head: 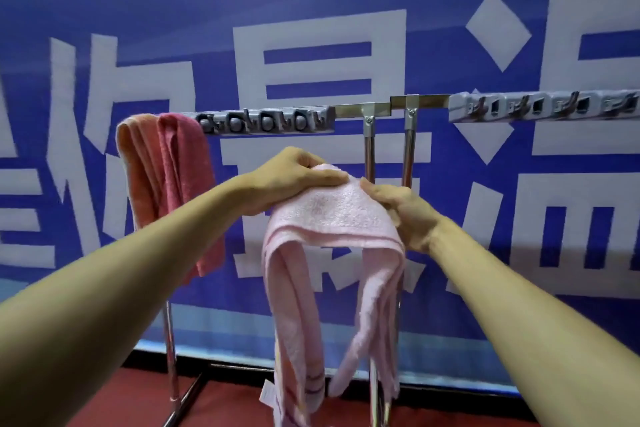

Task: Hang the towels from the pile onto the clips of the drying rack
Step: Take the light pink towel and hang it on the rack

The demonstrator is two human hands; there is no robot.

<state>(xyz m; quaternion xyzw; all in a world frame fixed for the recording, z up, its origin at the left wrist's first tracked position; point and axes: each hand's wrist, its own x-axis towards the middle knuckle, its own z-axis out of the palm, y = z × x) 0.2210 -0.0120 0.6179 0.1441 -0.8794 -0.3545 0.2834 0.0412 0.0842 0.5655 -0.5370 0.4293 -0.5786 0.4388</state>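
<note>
Head view: the left hand [294, 180] and right hand [405, 215] each clasp the top of the pink towel [329, 218], its length hanging toward six o'clock. The clip bar [266, 123] lies at eleven o'clock above, nearer the left grip.

The pale pink terry towel [329, 218] hides the fingertips of the right hand [405, 215] and the lower chrome rack posts [410, 142]. Its own bottom end runs off the near edge. The draped orange and rose towels [166, 177] cover the rack's left end. The grey clip bar [540, 107] at right is blurred and cut by the right edge, its clips indistinct.
</note>
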